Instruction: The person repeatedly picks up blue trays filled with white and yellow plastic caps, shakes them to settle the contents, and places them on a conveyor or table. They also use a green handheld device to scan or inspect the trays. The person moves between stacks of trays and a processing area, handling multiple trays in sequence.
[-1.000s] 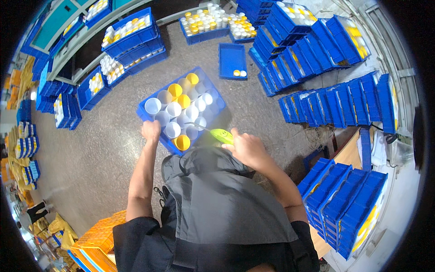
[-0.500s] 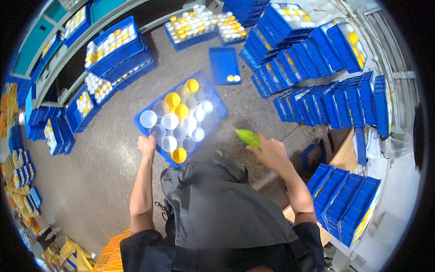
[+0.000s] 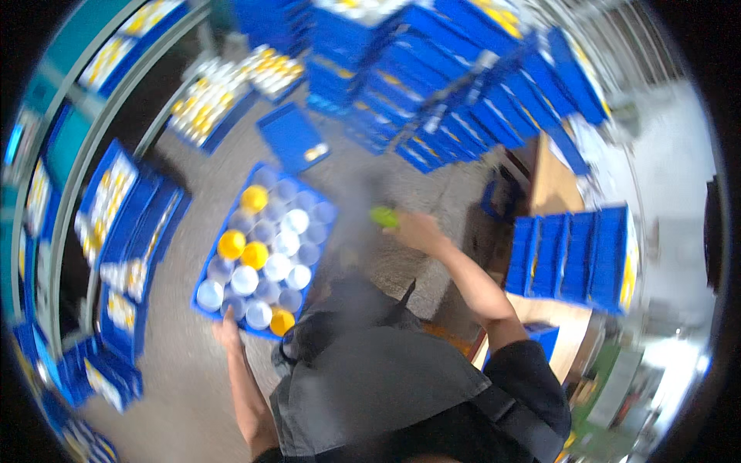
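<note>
My left hand (image 3: 227, 328) is closed on the near left corner of a blue plastic tray (image 3: 201, 309), thumb over the rim. Rows of round, cup-like pieces fill the tray; most are white or translucent, such as this white cup (image 3: 279, 268), and a few are yellow, like this yellow cup (image 3: 231, 245). To the right of the tray, and apart from it, my right hand (image 3: 421, 234) grips a bright green-handled tool (image 3: 381, 217). Blur hides the tool's tip, and its exact kind cannot be told.
Tall stacks of blue crates (image 3: 463, 116) stand ahead and to the right. A shallow blue tray (image 3: 285, 135) with a couple of pieces lies on the floor ahead. Filled crates (image 3: 116, 197) line a rack at left. More crates (image 3: 571, 255) sit on a wooden bench (image 3: 544, 309) at right.
The view has swung to the right, so the surroundings have shifted left in the picture. The held tray now appears further left and turned. Both hands keep their holds.
</note>
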Demonstrator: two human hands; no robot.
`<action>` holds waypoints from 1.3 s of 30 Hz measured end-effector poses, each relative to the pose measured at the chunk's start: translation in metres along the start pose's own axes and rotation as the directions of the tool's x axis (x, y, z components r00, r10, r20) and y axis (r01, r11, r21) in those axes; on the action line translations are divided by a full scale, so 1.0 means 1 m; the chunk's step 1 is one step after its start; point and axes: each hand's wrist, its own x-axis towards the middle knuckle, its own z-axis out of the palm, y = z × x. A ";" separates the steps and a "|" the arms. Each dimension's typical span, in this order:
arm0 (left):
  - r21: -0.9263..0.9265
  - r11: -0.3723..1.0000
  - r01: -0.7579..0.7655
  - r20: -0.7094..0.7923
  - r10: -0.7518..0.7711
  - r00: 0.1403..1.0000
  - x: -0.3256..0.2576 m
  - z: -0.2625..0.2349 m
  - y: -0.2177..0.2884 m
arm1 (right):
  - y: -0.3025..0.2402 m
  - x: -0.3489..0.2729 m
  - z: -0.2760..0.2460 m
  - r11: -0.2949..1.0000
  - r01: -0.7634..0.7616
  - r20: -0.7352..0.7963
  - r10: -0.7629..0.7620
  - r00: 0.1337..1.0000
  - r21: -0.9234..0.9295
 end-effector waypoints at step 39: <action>-0.860 0.483 -0.163 -0.399 -0.440 0.805 0.479 -0.080 0.186 | -0.072 0.448 0.131 0.726 -0.021 0.281 -0.239 0.929 0.687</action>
